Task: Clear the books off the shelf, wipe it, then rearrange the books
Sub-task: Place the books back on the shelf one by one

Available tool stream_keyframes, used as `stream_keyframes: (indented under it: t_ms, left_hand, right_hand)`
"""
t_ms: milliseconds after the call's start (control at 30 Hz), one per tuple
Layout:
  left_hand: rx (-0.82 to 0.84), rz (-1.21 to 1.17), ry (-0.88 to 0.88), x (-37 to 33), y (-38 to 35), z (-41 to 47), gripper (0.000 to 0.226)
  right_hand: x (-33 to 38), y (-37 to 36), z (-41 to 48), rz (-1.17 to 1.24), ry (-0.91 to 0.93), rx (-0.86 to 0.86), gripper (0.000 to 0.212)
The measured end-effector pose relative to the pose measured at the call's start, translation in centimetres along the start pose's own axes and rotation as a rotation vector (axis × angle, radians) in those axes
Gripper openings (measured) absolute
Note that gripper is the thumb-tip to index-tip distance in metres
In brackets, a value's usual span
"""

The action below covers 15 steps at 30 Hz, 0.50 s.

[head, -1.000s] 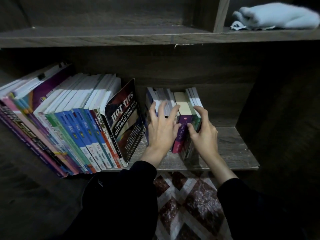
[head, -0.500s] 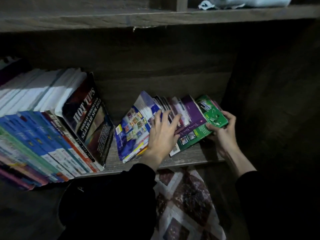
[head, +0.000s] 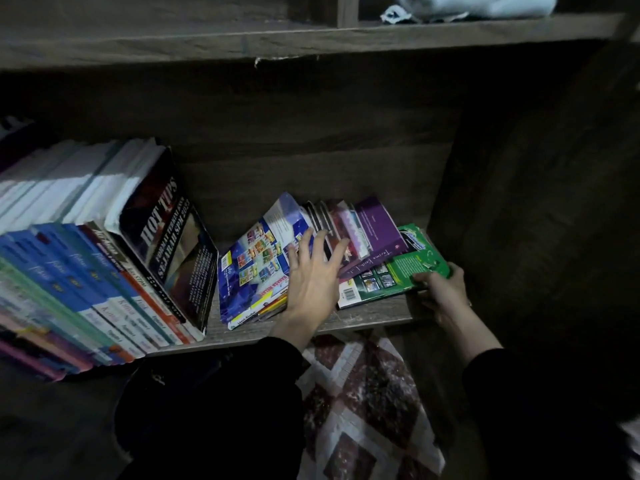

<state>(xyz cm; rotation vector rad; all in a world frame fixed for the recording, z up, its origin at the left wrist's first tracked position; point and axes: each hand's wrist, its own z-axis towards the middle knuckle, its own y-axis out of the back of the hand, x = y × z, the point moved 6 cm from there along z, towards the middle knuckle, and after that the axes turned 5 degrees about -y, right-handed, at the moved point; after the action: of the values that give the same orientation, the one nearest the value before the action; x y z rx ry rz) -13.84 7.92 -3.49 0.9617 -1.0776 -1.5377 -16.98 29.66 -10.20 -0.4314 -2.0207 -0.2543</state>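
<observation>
Fingers (head: pixel 302 245) of the left hand (head: pixel 313 277) lie straight and spread, pressing flat on a small fan of books (head: pixel 346 233) at the middle of the frame. The palm covers the edge of the blue book (head: pixel 256 268), the leftmost of the fan. To its right the right hand (head: pixel 440 289) grips the lower corner of the green book (head: pixel 415 268), thumb on the cover. A purple book (head: pixel 377 230) lies just above the green one, overlapping it. The whole fan leans over to the right on the wooden shelf (head: pixel 374 315). At the left of the frame, a long row of books (head: pixel 86 265) leans the other way, with a black HOT TIPS book (head: pixel 173 244) at its near end. A pale cloth (head: pixel 478 5) sits on the upper shelf (head: pixel 311 36) at the upper right. A patterned floor (head: pixel 363 393) shows below, between dark sleeves (head: pixel 214 410).
</observation>
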Motion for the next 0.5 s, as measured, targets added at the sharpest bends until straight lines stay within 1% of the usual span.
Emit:
stream_keyframes:
  t_ms: [133,167,233,333,400,433,500]
  left_hand:
    - [0.025,0.001,0.012,-0.3,0.1,-0.3,0.069]
    - [0.031,0.006,0.011,-0.4,0.1,-0.3,0.069]
    - [0.039,0.009,0.012,-0.6,0.2,-0.4,0.070]
    - [0.042,0.003,0.021,-0.7,0.2,-0.6,0.070]
    - [0.015,-0.003,0.028,-0.8,0.4,-0.7,0.072]
    - [-0.008,-0.001,0.021,-1.1,0.5,-0.7,0.073]
    - [-0.016,0.040,-0.046,-2.3,0.8,-0.6,0.076]
  right_hand:
    - [-0.4,-0.1,-0.5,0.014,0.001,-0.078,0.091]
    - [-0.5,0.0,-0.8,0.029,0.004,-0.094,0.094]
    - [-0.9,0.1,-1.3,0.091,-0.001,-0.105,0.092]
    - [-1.5,0.2,-2.1,0.251,-0.038,-0.126,0.082]
    - [-2.0,0.1,-1.9,0.357,-0.097,-0.094,0.069]
    - [-2.2,-0.2,-2.1,0.408,-0.151,-0.048,0.057]
    - [-2.2,-0.8,-2.5,0.476,-0.271,0.034,0.024]
